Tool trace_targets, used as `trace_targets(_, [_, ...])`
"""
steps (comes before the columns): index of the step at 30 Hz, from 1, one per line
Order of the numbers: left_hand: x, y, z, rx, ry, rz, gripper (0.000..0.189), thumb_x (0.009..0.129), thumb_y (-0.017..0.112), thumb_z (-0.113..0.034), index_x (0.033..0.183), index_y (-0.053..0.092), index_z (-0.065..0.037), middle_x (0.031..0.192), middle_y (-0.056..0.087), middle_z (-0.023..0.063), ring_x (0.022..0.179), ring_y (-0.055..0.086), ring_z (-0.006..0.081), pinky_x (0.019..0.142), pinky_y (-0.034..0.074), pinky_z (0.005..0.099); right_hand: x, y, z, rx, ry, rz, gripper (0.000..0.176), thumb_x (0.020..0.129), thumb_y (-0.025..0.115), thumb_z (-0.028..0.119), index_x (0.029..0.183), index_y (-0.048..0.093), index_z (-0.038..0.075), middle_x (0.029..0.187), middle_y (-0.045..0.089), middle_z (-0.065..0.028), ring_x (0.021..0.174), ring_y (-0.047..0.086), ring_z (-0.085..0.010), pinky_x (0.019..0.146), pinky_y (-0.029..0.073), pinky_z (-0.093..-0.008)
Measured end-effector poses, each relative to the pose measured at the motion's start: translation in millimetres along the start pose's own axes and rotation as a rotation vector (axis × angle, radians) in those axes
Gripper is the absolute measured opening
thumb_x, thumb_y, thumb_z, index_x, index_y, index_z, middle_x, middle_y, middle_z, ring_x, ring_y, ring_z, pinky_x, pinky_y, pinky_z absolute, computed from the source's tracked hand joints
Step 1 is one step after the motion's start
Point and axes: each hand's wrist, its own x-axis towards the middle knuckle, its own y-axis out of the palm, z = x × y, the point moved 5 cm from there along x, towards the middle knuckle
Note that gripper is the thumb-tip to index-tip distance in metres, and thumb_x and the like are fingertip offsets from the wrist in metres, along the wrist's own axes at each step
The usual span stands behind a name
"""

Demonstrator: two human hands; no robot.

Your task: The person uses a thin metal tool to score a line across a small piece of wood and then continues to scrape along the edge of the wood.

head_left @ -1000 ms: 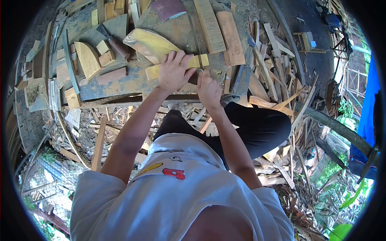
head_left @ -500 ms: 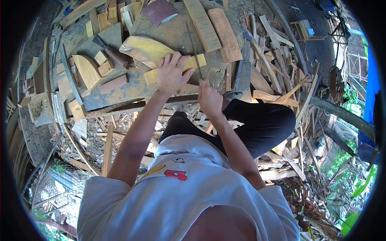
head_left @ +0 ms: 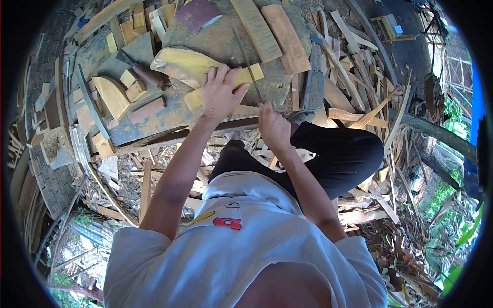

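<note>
My left hand [head_left: 221, 92] presses down on a narrow yellow wooden strip [head_left: 255, 73], fingers bent over it and thumb out to the right. Beside those fingers, on the far left side, lies a curved yellow wood piece [head_left: 182, 59] with a rough pale end. In a closed grip, my right hand [head_left: 273, 126] holds a long thin metal blade [head_left: 241, 47] by its near end. That blade slants away from me across the strip, near the strip's right end. Its handle is hidden inside my fist.
On the worn workbench [head_left: 179, 110] lie a dark-bladed tool with a brown handle [head_left: 146, 74], a curved wood block [head_left: 110, 95], a brown sandpaper sheet [head_left: 197, 14] and two planks [head_left: 286, 36]. Offcuts [head_left: 354, 77] heap up to the right. My bent knee [head_left: 354, 149] sits close to the bench.
My right hand has shifted slightly to the right, and the blade slants a little more across the strip. My left hand keeps its hold; the whole view has shifted slightly.
</note>
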Motion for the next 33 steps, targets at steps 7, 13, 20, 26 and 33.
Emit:
trace_targets(7, [1.5, 2.2, -0.1, -0.040, 0.013, -0.010, 0.044, 0.073, 0.077, -0.036, 0.110, 0.067, -0.014, 0.095, 0.054, 0.0023, 0.091, 0.052, 0.0244, 0.078, 0.042, 0.0384, 34.0, 3.4, 6.9, -0.027, -0.018, 0.011, 0.016, 0.097, 0.050, 0.024, 0.094, 0.054, 0.009, 0.059, 0.065, -0.0142, 0.054, 0.067, -0.0337, 0.045, 0.052, -0.0458])
trace_targets(13, [-0.6, -1.2, -0.9, -0.013, 0.032, -0.037, 0.044, 0.072, 0.076, -0.037, 0.108, 0.067, -0.013, 0.093, 0.053, 0.0020, 0.089, 0.052, 0.0241, 0.075, 0.042, 0.0381, 14.3, -6.3, 6.3, -0.005, -0.007, 0.006, 0.016, 0.097, 0.050, 0.025, 0.094, 0.053, 0.009, 0.060, 0.065, -0.0146, 0.055, 0.068, -0.0327, 0.047, 0.054, -0.0450])
trace_targets(20, [0.2, 0.9, -0.7, -0.017, 0.030, -0.030, 0.043, 0.072, 0.076, -0.037, 0.107, 0.068, -0.013, 0.094, 0.053, 0.0019, 0.089, 0.052, 0.0239, 0.076, 0.042, 0.0380, 23.3, 2.7, 2.7, -0.060, 0.018, 0.049, 0.018, 0.096, 0.051, 0.025, 0.095, 0.054, 0.008, 0.058, 0.064, -0.0143, 0.054, 0.067, -0.0315, 0.048, 0.053, -0.0451])
trace_targets(26, [-0.7, 0.2, -0.1, -0.015, 0.012, -0.042, 0.045, 0.072, 0.076, -0.038, 0.109, 0.068, -0.014, 0.093, 0.053, 0.0019, 0.089, 0.052, 0.0238, 0.077, 0.042, 0.0383, 18.2, 1.0, 5.0, -0.113, -0.067, -0.127, 0.025, 0.095, 0.052, 0.025, 0.110, 0.058, 0.006, 0.058, 0.064, -0.0139, 0.054, 0.067, -0.0314, 0.048, 0.053, -0.0449])
trace_targets(33, [-0.1, 2.0, -0.8, -0.011, 0.000, -0.036, 0.045, 0.072, 0.076, -0.038, 0.109, 0.068, -0.014, 0.095, 0.054, 0.0022, 0.091, 0.052, 0.0238, 0.078, 0.041, 0.0391, 4.4, -17.9, 3.0, -0.036, 0.060, 0.099, 0.024, 0.096, 0.051, 0.024, 0.108, 0.059, 0.005, 0.061, 0.065, -0.0152, 0.056, 0.067, -0.0344, 0.049, 0.053, -0.0452])
